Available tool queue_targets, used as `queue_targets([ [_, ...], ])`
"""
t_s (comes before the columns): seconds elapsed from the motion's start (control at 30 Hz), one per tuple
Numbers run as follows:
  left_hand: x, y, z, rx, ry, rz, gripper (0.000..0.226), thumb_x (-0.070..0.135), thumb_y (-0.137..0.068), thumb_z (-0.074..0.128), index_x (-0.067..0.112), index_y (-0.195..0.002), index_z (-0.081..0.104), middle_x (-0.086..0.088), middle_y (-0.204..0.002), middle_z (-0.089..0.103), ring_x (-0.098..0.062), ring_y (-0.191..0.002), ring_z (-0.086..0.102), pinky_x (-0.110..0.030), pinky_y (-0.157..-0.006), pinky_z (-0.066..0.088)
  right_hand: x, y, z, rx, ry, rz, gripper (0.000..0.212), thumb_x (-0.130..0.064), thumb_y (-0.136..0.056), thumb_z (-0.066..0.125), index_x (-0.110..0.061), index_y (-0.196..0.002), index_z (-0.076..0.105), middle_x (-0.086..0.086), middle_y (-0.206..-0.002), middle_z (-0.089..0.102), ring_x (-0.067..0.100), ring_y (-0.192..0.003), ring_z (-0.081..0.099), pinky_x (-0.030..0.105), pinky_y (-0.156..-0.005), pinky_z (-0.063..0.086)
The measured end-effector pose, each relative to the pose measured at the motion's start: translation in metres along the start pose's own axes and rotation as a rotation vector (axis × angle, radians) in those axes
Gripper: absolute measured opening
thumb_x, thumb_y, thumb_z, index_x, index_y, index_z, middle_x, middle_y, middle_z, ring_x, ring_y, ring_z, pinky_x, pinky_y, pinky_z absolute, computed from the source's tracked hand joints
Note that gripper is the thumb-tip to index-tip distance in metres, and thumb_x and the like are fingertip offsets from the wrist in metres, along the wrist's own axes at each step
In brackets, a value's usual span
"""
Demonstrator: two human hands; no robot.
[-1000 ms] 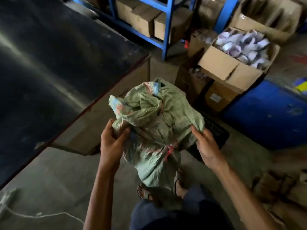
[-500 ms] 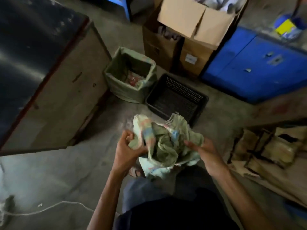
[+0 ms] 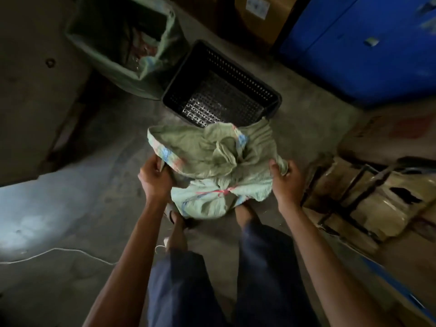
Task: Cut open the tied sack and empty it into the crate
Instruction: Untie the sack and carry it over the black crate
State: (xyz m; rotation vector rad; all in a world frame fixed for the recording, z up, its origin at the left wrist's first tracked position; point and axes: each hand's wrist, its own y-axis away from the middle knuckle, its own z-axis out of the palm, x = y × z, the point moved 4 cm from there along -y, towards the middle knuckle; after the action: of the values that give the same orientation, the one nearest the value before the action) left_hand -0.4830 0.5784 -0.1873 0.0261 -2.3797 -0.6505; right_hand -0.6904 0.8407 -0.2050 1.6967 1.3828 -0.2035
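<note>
- Two hands: left hand point(image 3: 154, 179) and right hand point(image 3: 286, 179) each clutch one side of the one sack point(image 3: 212, 166), held over the feet, red tie intact.
- One black crate point(image 3: 266, 90) just beyond, nothing inside.
- One green-lined bin point(image 3: 153, 88) beside it.
- Two cartons point(image 3: 259, 22) behind; label unreadable.

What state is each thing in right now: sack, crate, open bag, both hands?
Sack: held up in both hands, red tie still knotted.
Crate: on the floor, upright, looks empty.
Open bag: upright, mouth open, something inside.
Left hand: gripping the sack.
Right hand: gripping the sack.
</note>
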Motion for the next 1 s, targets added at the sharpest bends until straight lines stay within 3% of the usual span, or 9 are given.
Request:
queue_targets([
  [0.17,-0.011,-0.057,0.043,-0.004,-0.007,-0.045,0.011,0.022,-0.085,0.064,0.011,-0.082,0.065,0.003,-0.072,0.06,-0.009,-0.07,0.051,-0.03,-0.062,0.046,-0.009,-0.063,0.037,-0.079,0.224,-0.091,0.027,-0.032,-0.095,0.065,-0.013,-0.079,0.056,-0.001,-0.065,0.056,0.027,-0.067,0.056,0.031,-0.061,0.029],
  [0.23,-0.016,-0.076,0.064,-0.048,0.092,-0.182,0.014,0.032,-0.091,0.066,0.018,-0.091,0.065,0.003,-0.08,0.065,-0.013,-0.074,0.06,-0.038,-0.069,0.058,-0.016,-0.087,0.057,-0.094,0.321,-0.11,0.02,-0.025,-0.094,0.066,-0.008,-0.102,0.061,0.014,-0.092,0.068,0.033,-0.088,0.064,0.031,-0.066,0.031],
  [0.3,-0.01,-0.082,0.09,-0.19,0.251,-0.269,0.017,0.035,-0.097,0.062,0.02,-0.103,0.059,0.002,-0.088,0.066,-0.019,-0.079,0.066,-0.04,-0.072,0.06,-0.024,-0.106,0.078,-0.194,0.262,-0.164,0.05,-0.008,-0.088,0.065,-0.011,-0.134,0.045,0.015,-0.123,0.063,0.027,-0.107,0.062,0.028,-0.08,0.041],
  [0.43,0.007,-0.08,0.128,-0.369,0.42,-0.298,0.045,0.039,-0.079,0.072,0.021,-0.107,0.042,-0.006,-0.086,0.056,-0.019,-0.064,0.06,-0.028,-0.056,0.05,-0.024,-0.122,0.121,-0.557,0.054,-0.183,0.072,-0.008,-0.086,0.064,-0.024,-0.151,0.036,0.003,-0.147,0.054,0.016,-0.133,0.053,0.032,-0.111,0.044],
  [0.53,0.016,-0.074,0.142,-0.413,0.144,-0.093,0.067,0.047,-0.073,0.086,0.017,-0.116,0.045,-0.002,-0.089,0.07,-0.012,-0.067,0.073,-0.028,-0.061,0.057,-0.011,-0.129,0.129,-0.541,0.079,-0.086,0.05,-0.033,-0.086,0.076,-0.022,-0.133,0.062,-0.001,-0.124,0.072,0.016,-0.119,0.066,0.034,-0.101,0.053],
  [0.6,0.015,-0.081,0.144,-0.283,-0.139,0.083,0.048,0.038,-0.075,0.085,0.013,-0.109,0.062,-0.009,-0.089,0.077,-0.028,-0.077,0.075,-0.03,-0.065,0.052,-0.004,-0.131,0.128,-0.489,0.199,-0.102,0.032,-0.042,-0.086,0.075,-0.021,-0.109,0.071,0.002,-0.105,0.075,0.021,-0.102,0.071,0.032,-0.086,0.056],
  [0.7,0.022,-0.092,0.151,-0.183,-0.406,0.226,0.021,0.024,-0.078,0.071,0.004,-0.082,0.068,-0.021,-0.078,0.073,-0.041,-0.071,0.07,-0.049,-0.078,0.055,-0.003,-0.145,0.122,-0.356,0.434,-0.257,0.05,-0.065,-0.08,0.06,-0.018,-0.092,0.071,0.009,-0.102,0.068,0.027,-0.095,0.066,0.034,-0.082,0.054],
  [0.83,0.03,-0.118,0.154,-0.147,-0.537,0.18,0.024,0.019,-0.079,0.072,-0.001,-0.094,0.069,-0.029,-0.1,0.071,-0.048,-0.09,0.067,-0.047,-0.084,0.05,-0.017,-0.175,0.118,-0.268,0.542,-0.369,0.035,-0.066,-0.078,0.06,-0.031,-0.082,0.062,0.008,-0.111,0.062,0.031,-0.109,0.059,0.05,-0.1,0.044],
  [1.0,0.029,-0.15,0.152,-0.076,-0.493,0.056,0.028,0.021,-0.088,0.066,0.001,-0.106,0.07,-0.029,-0.109,0.071,-0.044,-0.101,0.068,-0.046,-0.085,0.051,-0.021,-0.221,0.109,-0.19,0.656,-0.321,0.028,-0.046,-0.092,0.065,-0.019,-0.099,0.066,0.013,-0.117,0.065,0.033,-0.113,0.06,0.043,-0.101,0.034],
])
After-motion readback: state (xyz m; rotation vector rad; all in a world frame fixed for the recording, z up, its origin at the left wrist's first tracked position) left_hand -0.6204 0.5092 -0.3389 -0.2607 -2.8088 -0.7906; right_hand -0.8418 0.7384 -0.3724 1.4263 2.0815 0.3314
